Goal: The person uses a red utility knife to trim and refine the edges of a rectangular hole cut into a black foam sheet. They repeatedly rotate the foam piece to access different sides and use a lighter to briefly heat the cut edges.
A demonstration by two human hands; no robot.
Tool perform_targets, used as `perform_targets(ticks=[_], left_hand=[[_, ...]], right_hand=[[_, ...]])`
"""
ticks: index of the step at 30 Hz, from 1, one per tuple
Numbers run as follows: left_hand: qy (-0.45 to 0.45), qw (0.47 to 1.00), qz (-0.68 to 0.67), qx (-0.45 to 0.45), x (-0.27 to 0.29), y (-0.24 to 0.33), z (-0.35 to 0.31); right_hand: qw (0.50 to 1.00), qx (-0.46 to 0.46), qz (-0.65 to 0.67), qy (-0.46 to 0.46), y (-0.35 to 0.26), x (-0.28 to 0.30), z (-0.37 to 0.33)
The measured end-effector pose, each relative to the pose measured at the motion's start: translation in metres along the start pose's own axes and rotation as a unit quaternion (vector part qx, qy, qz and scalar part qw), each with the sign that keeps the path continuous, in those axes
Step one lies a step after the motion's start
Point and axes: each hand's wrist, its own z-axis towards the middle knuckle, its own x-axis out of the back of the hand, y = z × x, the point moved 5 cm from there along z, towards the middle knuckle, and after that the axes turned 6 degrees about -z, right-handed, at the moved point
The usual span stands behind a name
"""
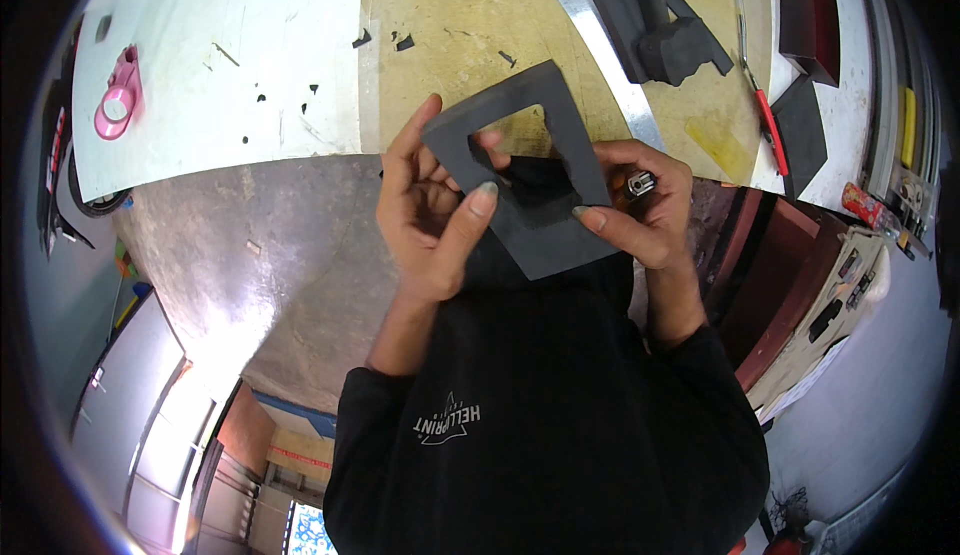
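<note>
A thick dark grey foam block [555,245] with a roughly rectangular hole cut through it is held tilted in front of my chest. My left hand [432,210] grips its left side, thumb on the near face by the hole and a fingertip showing through the opening. My right hand [650,210] pinches the right edge with the thumb on the face. Tucked in the same right hand is a small tool with a metal end [640,184]; the fingers hide most of it, so its kind is unclear. The hole's inner edges look uneven.
Beyond my hands is a table with a white top [250,45] and a yellowish cutting mat [440,85]. On it lie a metal ruler [600,45], dark foam offcuts [680,50], small black scraps [404,43], a pink tape dispenser [120,95], a red-handled tool [770,130] and a dark red box [808,23].
</note>
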Motion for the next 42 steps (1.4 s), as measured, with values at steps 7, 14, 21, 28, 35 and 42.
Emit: perform_targets(ticks=[7,14,21,28,35,42], left_hand=[[-0.069,0.997,-0.018,0.014,0.017,0.004,0.009],[-0.018,0.997,0.058,-0.039,0.022,0.002,0.003],[0.028,0.999,-0.02,-0.016,0.012,-0.015,-0.009],[-0.014,0.998,-0.057,-0.021,0.015,-0.012,-0.004],[0.008,0.999,-0.046,-0.01,0.02,-0.014,-0.007],[0.069,0.996,-0.007,0.047,0.028,-0.005,-0.005]], right_hand=[[0.999,0.01,0.034,0.024,-0.001,0.014,0.007],[0.983,-0.02,0.144,0.114,-0.001,0.014,0.005],[0.974,-0.063,0.141,0.165,-0.001,0.002,0.003],[0.976,0.014,0.175,0.126,0.007,0.003,0.002],[0.99,-0.021,-0.013,0.137,-0.007,0.017,0.008],[0.759,0.108,-0.593,0.246,-0.04,0.07,0.018]])
